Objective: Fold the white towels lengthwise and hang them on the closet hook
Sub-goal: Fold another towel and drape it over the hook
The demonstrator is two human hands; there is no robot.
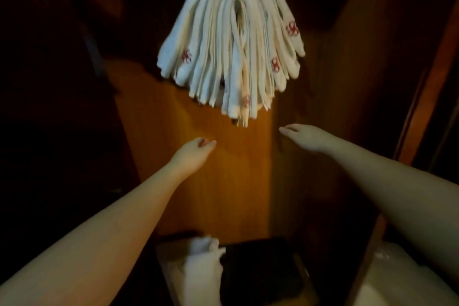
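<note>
1. The white towels (231, 40) hang folded in a thick bundle over the closet hook, which is hidden beneath them; their long axis runs downward against the wooden panel (198, 156).
2. Both hands sit below the bundle's lower ends, holding nothing.
3. The left hand (192, 151) has loosely curled fingers.
4. The right hand (304, 136), fingers relaxed, looks slightly nearer.
5. More white cloth (198, 261) lies well below the bundle.

I observe 2 forearms in the head view, both bare from the lower frame edge to the wrist, with no sleeve showing. The left hand (192, 150) and right hand (301, 135) carry no glove, ring, watch or band that I can make out. Motion blur and dim light hide finer detail such as the nails.
</note>
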